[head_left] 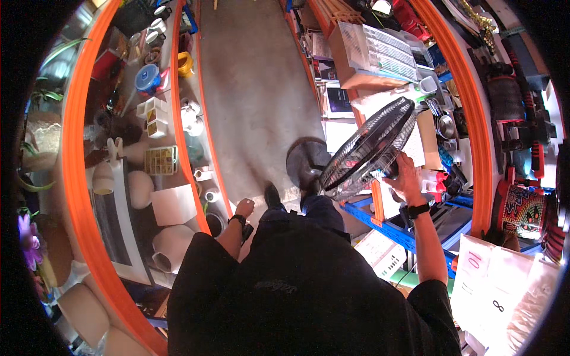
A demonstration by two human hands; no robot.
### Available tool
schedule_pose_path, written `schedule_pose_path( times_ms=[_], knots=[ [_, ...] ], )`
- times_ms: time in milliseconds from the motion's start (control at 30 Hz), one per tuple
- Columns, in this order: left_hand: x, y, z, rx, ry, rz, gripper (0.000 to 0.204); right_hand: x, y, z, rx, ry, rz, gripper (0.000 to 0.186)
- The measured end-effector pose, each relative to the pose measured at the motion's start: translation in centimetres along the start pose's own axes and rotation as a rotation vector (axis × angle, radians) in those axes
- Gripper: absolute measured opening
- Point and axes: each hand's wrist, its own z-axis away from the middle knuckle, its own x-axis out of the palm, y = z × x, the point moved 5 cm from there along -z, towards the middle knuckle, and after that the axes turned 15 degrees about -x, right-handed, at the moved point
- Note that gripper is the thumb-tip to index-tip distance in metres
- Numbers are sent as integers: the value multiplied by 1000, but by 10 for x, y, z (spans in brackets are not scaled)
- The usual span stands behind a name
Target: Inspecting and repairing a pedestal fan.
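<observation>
Your right hand [407,178] fingers wrapped on black fan [368,148], left hand [244,207] curled loosely, white signs [496,291] right of fan, brown carton [356,56] beyond it.

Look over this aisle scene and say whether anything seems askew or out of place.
The black pedestal fan stands out: its caged head tilts steeply over the aisle beside the right-hand shelves, and the right hand grips its rear. Its round base sits on the floor. The left hand hangs closed, holding nothing visible.
</observation>
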Motion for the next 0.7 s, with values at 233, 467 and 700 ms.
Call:
schedule_pose_path(
  times_ms=[233, 467, 700],
  knots=[
    [-8, 3, 2, 127, 97, -120, 11, 4, -6, -12, -82, -75, 20, 99],
    [-2, -20, -11, 146, 4, -390, 13, 8, 11, -23, -153, -21, 14, 103],
    [5, 21, 14, -30, -48, -58, 18, 5, -1, -65, -183, -24, 27, 108]
  ],
)
